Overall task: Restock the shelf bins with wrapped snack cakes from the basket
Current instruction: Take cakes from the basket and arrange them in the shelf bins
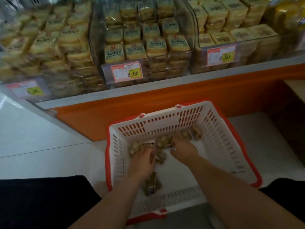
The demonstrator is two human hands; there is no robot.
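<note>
Both hands are down inside the white slatted plastic basket with red rim, which sits on the pale tiled floor against the orange shelf base. The step in hand looks like the pickup: gathering brownish clear-wrapped snack cakes strewn along the basket's far wall. The left hand curls over a cluster near the far-left corner; the right hand curls onto cakes at mid-wall. Whether either grip has closed fully I cannot tell. One more cake lies near the basket's near edge, under the left wrist.

Next comes a lift clear of the basket's rim, then up and forward over the clear plastic shelf bins. These look nearly full, stacked close to their front lips, so open room is probably only on top. The price tags hang at the bin fronts.
</note>
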